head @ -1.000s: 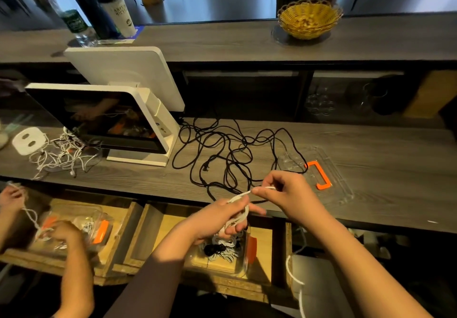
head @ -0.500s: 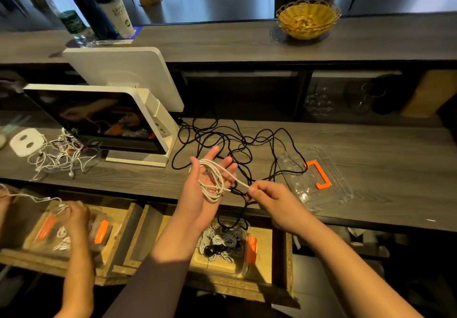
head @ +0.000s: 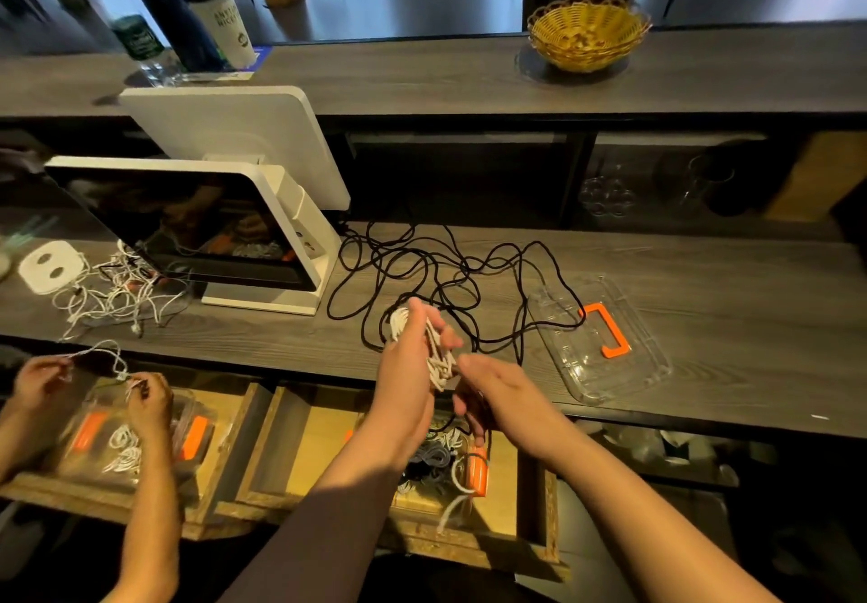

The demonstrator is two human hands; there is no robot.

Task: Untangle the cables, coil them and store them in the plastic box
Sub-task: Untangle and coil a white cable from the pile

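A person's left hand (head: 407, 370), raised just above the open plastic box (head: 462, 471) in a drawer, has its grip closed around a coiled white cable (head: 434, 358). The right hand (head: 497, 396) hovers beside it, fingers relaxed, holding nothing. Beyond the box, tangled black cables (head: 436, 283) lie on the desk (head: 703, 321).

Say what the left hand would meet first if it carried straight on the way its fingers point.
Probably the tangled black cable on the grey wooden counter. The left hand, wrapped in a coiled white cable, points up and away toward that tangle, though depth is unclear in this single view.
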